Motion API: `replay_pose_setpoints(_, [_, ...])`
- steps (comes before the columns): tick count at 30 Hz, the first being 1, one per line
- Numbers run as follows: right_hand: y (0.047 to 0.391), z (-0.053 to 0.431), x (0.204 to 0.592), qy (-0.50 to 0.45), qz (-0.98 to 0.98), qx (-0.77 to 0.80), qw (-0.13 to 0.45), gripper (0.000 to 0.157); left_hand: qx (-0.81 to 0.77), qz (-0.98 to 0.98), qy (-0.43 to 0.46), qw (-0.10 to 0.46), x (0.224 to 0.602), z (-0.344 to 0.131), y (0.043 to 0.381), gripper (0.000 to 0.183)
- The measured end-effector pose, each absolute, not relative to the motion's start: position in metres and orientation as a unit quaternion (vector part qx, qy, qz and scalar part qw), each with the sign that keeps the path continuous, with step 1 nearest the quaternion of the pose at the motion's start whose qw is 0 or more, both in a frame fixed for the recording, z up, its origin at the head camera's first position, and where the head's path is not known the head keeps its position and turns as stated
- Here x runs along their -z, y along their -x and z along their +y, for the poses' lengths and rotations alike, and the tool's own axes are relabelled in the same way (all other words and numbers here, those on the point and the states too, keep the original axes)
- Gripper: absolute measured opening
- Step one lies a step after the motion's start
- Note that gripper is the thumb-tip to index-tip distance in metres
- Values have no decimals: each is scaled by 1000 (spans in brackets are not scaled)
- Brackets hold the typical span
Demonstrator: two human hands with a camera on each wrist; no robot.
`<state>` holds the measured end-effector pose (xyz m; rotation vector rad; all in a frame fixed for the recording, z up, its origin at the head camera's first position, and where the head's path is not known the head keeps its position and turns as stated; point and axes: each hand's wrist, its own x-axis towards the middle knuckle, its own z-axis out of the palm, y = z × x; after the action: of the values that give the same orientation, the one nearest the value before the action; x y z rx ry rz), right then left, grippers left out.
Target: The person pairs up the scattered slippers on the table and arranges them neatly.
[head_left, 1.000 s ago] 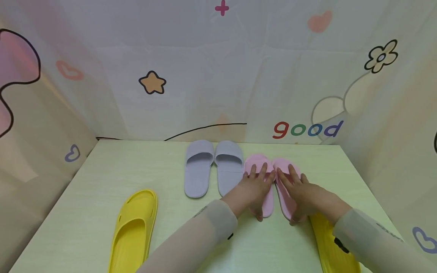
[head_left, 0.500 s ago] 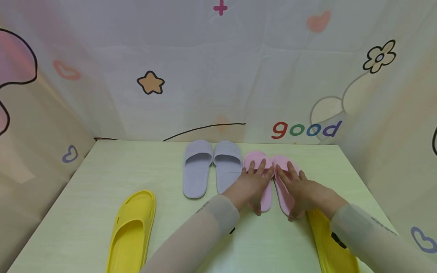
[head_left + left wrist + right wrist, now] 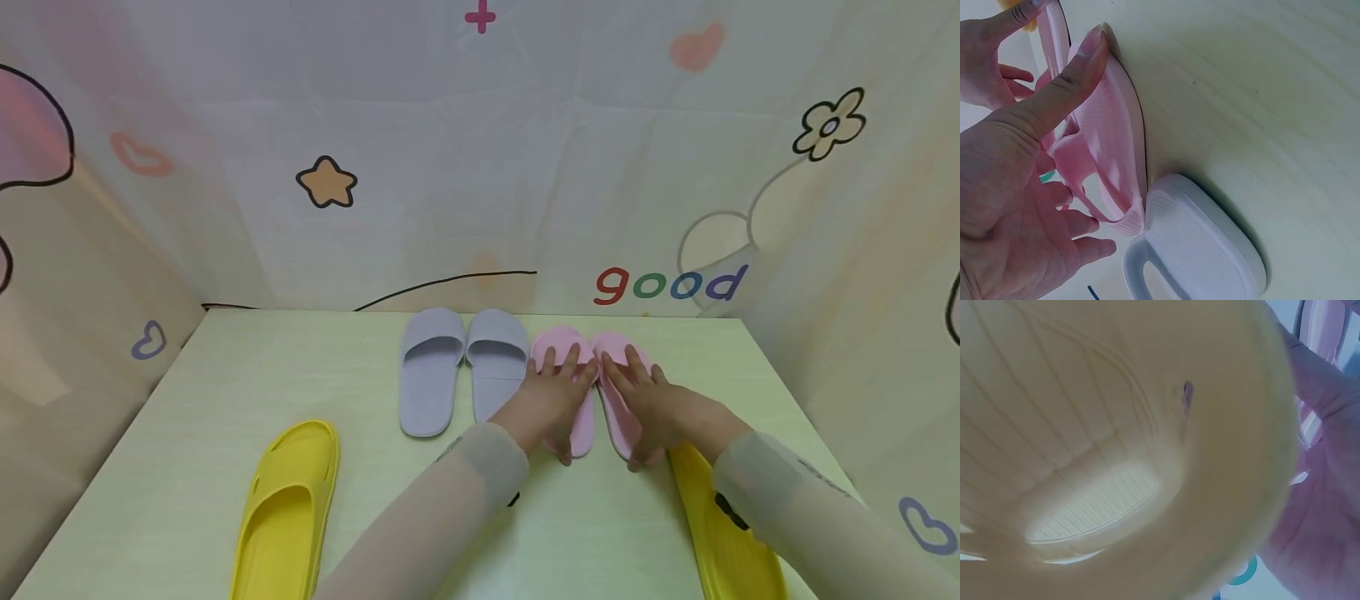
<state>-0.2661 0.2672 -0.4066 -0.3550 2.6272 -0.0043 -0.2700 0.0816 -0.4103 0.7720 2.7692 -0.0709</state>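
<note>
A pair of pink slippers point(image 3: 561, 337) lies side by side toward the back right of the table, toes to the back wall. My left hand point(image 3: 551, 402) rests over the left one with fingers spread across its strap; in the left wrist view the thumb reaches the heel edge of the pink slipper point(image 3: 1113, 112). The right hand point(image 3: 658, 408) lies the same way on the other pink slipper point(image 3: 617, 408), partly hiding it. Directly left stands a lavender pair, its right slipper point(image 3: 497, 333) close against the pink pair and partly covered by my left hand.
One yellow slipper point(image 3: 288, 492) lies at front left. Another yellow slipper point(image 3: 738, 558) lies at front right under my right forearm and fills much of the right wrist view. The left lavender slipper point(image 3: 429, 392) stands near the back edge. A printed curtain point(image 3: 450, 167) encloses the table point(image 3: 360, 367).
Both hands and the pink slippers have slid away from me toward the back wall, their toes now nearer the lavender pair's toe line. The whole view has shifted slightly left.
</note>
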Motion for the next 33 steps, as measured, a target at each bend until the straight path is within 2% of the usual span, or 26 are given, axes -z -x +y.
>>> replay_pose_setpoints(33, [286, 271, 407, 127, 965, 8, 231, 155, 23, 958, -252, 131, 406, 83, 282, 141])
